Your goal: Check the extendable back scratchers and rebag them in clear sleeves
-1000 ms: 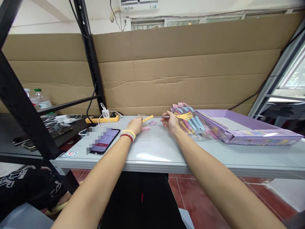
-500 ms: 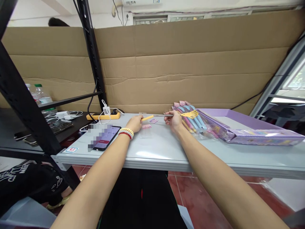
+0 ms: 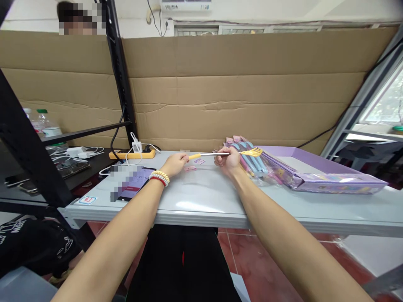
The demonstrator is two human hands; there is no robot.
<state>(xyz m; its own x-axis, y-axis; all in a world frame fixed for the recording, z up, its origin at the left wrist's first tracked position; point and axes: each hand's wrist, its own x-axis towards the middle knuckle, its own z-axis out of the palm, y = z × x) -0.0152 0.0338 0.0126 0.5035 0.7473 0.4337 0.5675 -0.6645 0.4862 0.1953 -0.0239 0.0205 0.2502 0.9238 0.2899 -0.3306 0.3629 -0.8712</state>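
Between my two hands, a back scratcher (image 3: pixel 206 154) lies level above the table, with a yellow handle, a thin metal rod and a yellow claw head. My left hand (image 3: pixel 175 164) is closed round its yellow handle end. Further right, my right hand (image 3: pixel 229 158) grips the rod close to the claw, which sticks out past the fingers. Below the rod are small pink cards (image 3: pixel 199 161), with a faint clear wrapper (image 3: pixel 189 178) near them. Several wrapped back scratchers (image 3: pixel 256 165) in blue, pink and yellow lie in a pile beside my right hand, partly covered by it.
A purple box (image 3: pixel 340 184) stands open on the right. On the left of the table (image 3: pixel 208 205) lie a phone (image 3: pixel 134 188) and a yellow power strip (image 3: pixel 143 154) with white cables. A black metal post (image 3: pixel 121 79) rises there, and a cardboard wall (image 3: pixel 236 92) closes the back.
The camera view has shifted slightly. Both hands keep their hold on the back scratcher, which is nearly unmoved. A person's head shows higher above the cardboard at the upper left.
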